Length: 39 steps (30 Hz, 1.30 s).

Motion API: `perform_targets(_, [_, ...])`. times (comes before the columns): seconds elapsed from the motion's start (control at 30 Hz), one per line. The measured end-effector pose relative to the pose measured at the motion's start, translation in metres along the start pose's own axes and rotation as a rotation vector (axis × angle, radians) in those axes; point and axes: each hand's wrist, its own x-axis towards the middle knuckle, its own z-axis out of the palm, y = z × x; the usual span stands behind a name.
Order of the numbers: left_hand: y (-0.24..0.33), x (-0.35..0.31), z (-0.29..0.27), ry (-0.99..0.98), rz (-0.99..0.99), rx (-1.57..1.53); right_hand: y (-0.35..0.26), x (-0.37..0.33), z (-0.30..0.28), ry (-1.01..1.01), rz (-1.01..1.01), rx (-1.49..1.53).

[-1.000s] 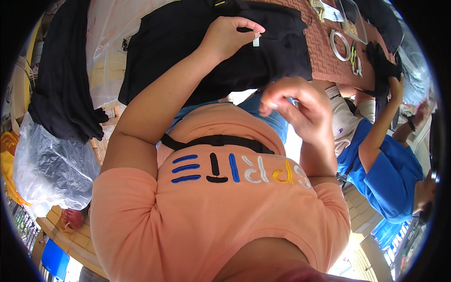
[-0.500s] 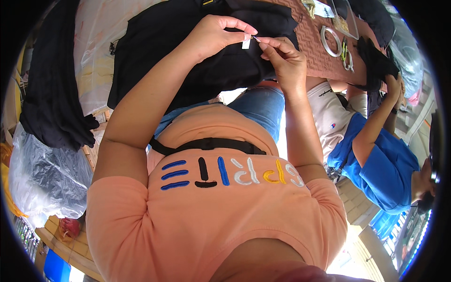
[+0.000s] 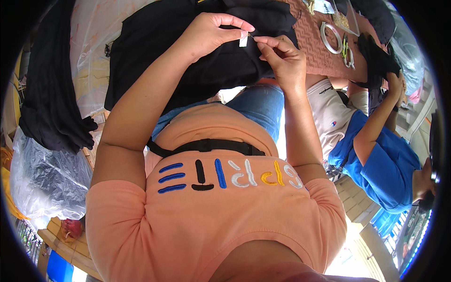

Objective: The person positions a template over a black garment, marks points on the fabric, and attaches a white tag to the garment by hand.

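Over the black cloth [image 3: 159, 61], my left hand [image 3: 213, 35] pinches a small white tag [image 3: 243, 40] between thumb and forefinger. A tiny gold-coloured piece [image 3: 249, 34] shows at the tag's top corner. My right hand [image 3: 284, 56] is just to the right, thumb and fingers closed. Its fingertips come close to the tag and point toward the gold-coloured piece. Whatever they hold is too small to make out. The black cloth spreads beneath both hands and hangs over the table's near edge.
Right of the cloth lies a brown textured mat [image 3: 312, 40] with a white ring-shaped roll [image 3: 331, 37], small snips [image 3: 346, 51] and a clear plastic box [image 3: 345, 16]. A co-worker in a blue shirt [image 3: 385, 164] handles black fabric [image 3: 378, 58] at the right. More black cloth [image 3: 49, 89] hangs at the left.
The fingertips of my two hands have drawn slightly apart, with a small gap now between them. The white tag has shifted a little to the left in my left hand's pinch.
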Motion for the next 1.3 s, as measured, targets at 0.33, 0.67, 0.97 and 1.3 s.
perform_targets(0.33, [0.001, 0.0, 0.0, -0.008, 0.01, 0.037, 0.002, 0.001, 0.0, -0.006, -0.025, -0.018])
perform_targets(0.67, [0.001, -0.001, -0.005, -0.067, 0.034, -0.034, 0.003, 0.004, 0.007, 0.021, -0.02, 0.049])
perform_targets(0.97, [-0.005, 0.0, 0.003, 0.051, 0.079, 0.014, -0.018, 0.005, 0.017, 0.054, -0.13, -0.256])
perform_targets(1.3, [-0.007, 0.002, 0.007, 0.134, 0.104, 0.077, -0.032, 0.024, 0.008, -0.082, -0.548, -0.764])
